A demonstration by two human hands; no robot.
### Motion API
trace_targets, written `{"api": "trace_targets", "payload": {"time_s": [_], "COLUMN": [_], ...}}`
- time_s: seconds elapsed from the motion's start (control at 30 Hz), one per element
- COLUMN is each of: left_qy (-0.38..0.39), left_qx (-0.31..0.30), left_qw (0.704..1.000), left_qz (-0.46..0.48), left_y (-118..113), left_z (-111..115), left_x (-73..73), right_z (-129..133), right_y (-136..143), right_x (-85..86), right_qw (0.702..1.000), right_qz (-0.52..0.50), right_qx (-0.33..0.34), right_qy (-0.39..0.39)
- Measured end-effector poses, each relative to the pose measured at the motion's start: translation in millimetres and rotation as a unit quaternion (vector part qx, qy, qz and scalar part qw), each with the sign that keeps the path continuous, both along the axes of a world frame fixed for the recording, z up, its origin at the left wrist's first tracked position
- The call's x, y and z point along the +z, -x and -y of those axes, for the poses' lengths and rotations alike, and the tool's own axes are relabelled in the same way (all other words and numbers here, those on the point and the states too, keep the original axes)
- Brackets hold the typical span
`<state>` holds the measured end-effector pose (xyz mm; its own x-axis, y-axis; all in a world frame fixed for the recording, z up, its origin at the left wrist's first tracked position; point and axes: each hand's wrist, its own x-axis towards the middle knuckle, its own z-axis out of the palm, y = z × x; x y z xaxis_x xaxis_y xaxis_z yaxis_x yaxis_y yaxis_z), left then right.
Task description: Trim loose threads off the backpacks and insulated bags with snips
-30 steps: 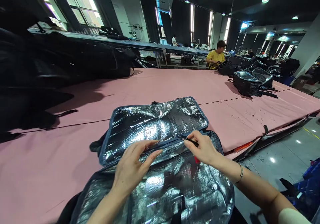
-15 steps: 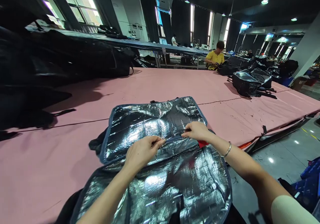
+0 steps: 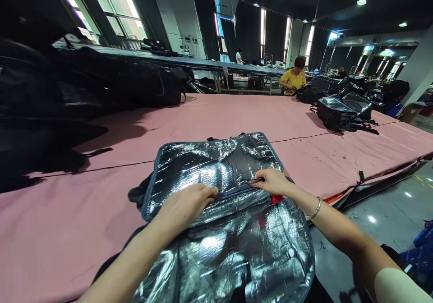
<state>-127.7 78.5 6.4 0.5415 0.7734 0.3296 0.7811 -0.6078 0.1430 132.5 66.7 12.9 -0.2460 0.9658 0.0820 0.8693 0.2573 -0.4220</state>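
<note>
An insulated bag (image 3: 223, 244) with shiny silver foil lining lies spread open before me, its rectangular foil-lined flap (image 3: 209, 170) folded away from me. Dark binding edges the flap, and a seam runs between flap and body. My left hand (image 3: 189, 204) pinches this seam from the left, fingertips closed on the edge. At the seam's right part, my right hand (image 3: 270, 181) is closed around a small, thin dark tool (image 3: 257, 180) whose exact kind is mostly hidden by the fingers. Just below that wrist, a red tag (image 3: 277, 199) sticks out of the bag.
A pink-covered table (image 3: 237, 113) carries the bag. Black bags (image 3: 101, 77) are heaped at the left, and another foil-lined bag (image 3: 341, 111) stands at the far right. Across the table a person in yellow (image 3: 293, 78) handles dark material. Blue items (image 3: 419, 249) lie on the floor at right.
My left hand has slid slightly left along the seam, its fingers now more curled over. The right hand stays near the same spot on the seam; the whole view has shifted a little.
</note>
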Motion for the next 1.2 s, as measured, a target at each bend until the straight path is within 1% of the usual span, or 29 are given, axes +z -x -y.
{"api": "trace_targets", "payload": {"time_s": [0.1, 0.17, 0.23, 0.33, 0.4, 0.47, 0.5, 0.57, 0.63, 0.7, 0.8, 0.93, 1.0, 1.07, 1.13, 1.2], "left_qy": [-0.087, -0.157, -0.202, -0.239, -0.254, -0.258, -0.252, -0.214, -0.16, -0.121, -0.082, 0.032, 0.081, 0.099, 0.095, 0.084], "left_qx": [-0.034, -0.05, -0.066, -0.08, -0.083, -0.078, -0.072, -0.061, -0.055, -0.043, 0.018, 0.11, 0.138, 0.155, 0.16, 0.159], "left_qw": [0.992, 0.981, 0.972, 0.966, 0.963, 0.962, 0.964, 0.975, 0.985, 0.991, 0.994, 0.992, 0.986, 0.982, 0.982, 0.983], "left_qz": [-0.087, -0.105, -0.097, -0.054, -0.04, -0.039, -0.037, -0.017, 0.016, 0.044, 0.064, 0.048, 0.038, 0.033, 0.035, 0.039], "left_y": [-3, -4, -3, -4, -5, -8, -10, -14, -18, -22, -28, -34, -36, -37, -37, -37], "left_z": [6, 8, 9, 13, 18, 23, 25, 28, 29, 27, 22, 14, 11, 9, 9, 9], "left_x": [-5.1, -5.5, -2.2, 6.9, 12.6, 16.2, 17.0, 16.7, 13.8, 8.6, -0.3, -5.6, -5.2, -4.6, -4.6, -5.2], "right_z": [2, 2, 3, 5, 7, 9, 8, 5, 0, -8, -17, -19, -15, -9, -3, -1], "right_y": [5, 9, 13, 15, 15, 15, 15, 17, 21, 24, 28, 28, 26, 22, 16, 10], "right_x": [-0.5, -1.8, -3.6, -5.0, -3.7, -0.1, 2.4, 8.6, 14.8, 19.9, 23.4, 22.3, 20.2, 17.6, 15.4, 14.0], "right_qw": [0.999, 0.998, 0.993, 0.982, 0.977, 0.979, 0.983, 0.991, 0.997, 0.999, 0.997, 0.995, 0.997, 0.995, 0.98, 0.953], "right_qz": [-0.009, -0.011, -0.011, -0.003, 0.008, 0.004, -0.005, -0.029, -0.039, -0.031, -0.016, -0.001, 0.013, 0.036, 0.073, 0.113], "right_qx": [-0.015, -0.013, 0.008, 0.068, 0.101, 0.102, 0.09, 0.061, 0.043, 0.039, 0.045, 0.074, 0.073, 0.061, 0.077, 0.127], "right_qy": [-0.029, -0.068, -0.118, -0.176, -0.187, -0.176, -0.161, -0.114, -0.053, 0.004, 0.053, 0.073, 0.031, -0.065, -0.171, -0.252]}}
